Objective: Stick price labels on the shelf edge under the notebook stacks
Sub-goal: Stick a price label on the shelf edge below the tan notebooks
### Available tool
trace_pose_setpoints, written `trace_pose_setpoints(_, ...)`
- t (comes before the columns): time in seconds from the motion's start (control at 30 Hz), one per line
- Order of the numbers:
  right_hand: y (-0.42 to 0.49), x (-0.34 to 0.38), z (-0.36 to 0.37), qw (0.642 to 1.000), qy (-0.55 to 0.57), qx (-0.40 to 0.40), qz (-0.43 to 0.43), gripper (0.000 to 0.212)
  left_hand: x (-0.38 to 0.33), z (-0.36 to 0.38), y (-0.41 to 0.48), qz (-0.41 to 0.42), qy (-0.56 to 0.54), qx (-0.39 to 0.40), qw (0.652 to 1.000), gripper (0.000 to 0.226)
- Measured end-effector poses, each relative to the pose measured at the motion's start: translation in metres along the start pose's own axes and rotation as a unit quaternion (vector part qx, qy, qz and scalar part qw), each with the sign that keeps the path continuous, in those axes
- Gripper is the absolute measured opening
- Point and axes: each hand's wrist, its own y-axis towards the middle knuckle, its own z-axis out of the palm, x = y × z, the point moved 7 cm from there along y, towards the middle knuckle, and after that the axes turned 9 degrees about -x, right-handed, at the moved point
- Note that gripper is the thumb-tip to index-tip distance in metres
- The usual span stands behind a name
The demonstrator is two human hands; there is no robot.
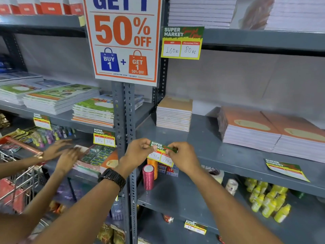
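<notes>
At shelf edge (228,160): left hand (139,150), right hand (182,157) both pinch price label (161,154).

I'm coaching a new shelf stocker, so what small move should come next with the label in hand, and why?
Probably press the price label flat against the shelf edge below the brown notebook stack. Left hand and right hand pinch its top corners at that edge, and it looks folded over, not yet stuck flat.
</notes>
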Motion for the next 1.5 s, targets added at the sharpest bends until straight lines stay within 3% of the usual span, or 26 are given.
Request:
trace_pose_setpoints(0.43,-0.009,0.009,0.005,0.987,-0.149,-0.041,-0.052,0.016,0.013,0.000,-0.006,-0.010,0.071,-0.057,0.996,0.031)
trace_pose_setpoints(0.8,-0.002,0.027,0.006,0.956,-0.267,-0.045,-0.114,0.011,-0.007,-0.004,-0.009,0.052,0.213,-0.070,0.973,0.035)
trace_pose_setpoints(0.97,0.003,0.030,0.006,0.956,-0.259,-0.047,-0.126,0.018,-0.013,-0.012,-0.006,0.060,0.298,-0.081,0.949,0.035)
trace_pose_setpoints(1.17,0.012,0.026,0.003,0.961,-0.248,-0.052,-0.114,0.026,-0.023,-0.015,-0.001,0.095,0.326,-0.073,0.938,0.033)
trace_pose_setpoints(1.33,0.005,0.029,0.016,0.928,-0.310,-0.056,-0.199,0.025,-0.024,-0.013,-0.001,0.104,0.337,-0.066,0.933,0.032)
trace_pose_setpoints(1.4,0.001,0.028,0.021,0.915,-0.334,-0.059,-0.221,0.028,-0.024,-0.010,-0.002,0.099,0.327,-0.056,0.938,0.032)
trace_pose_setpoints(1.5,0.000,0.023,0.011,0.927,-0.305,-0.055,-0.209,0.034,-0.034,0.005,-0.007,0.114,0.265,-0.028,0.957,0.034)
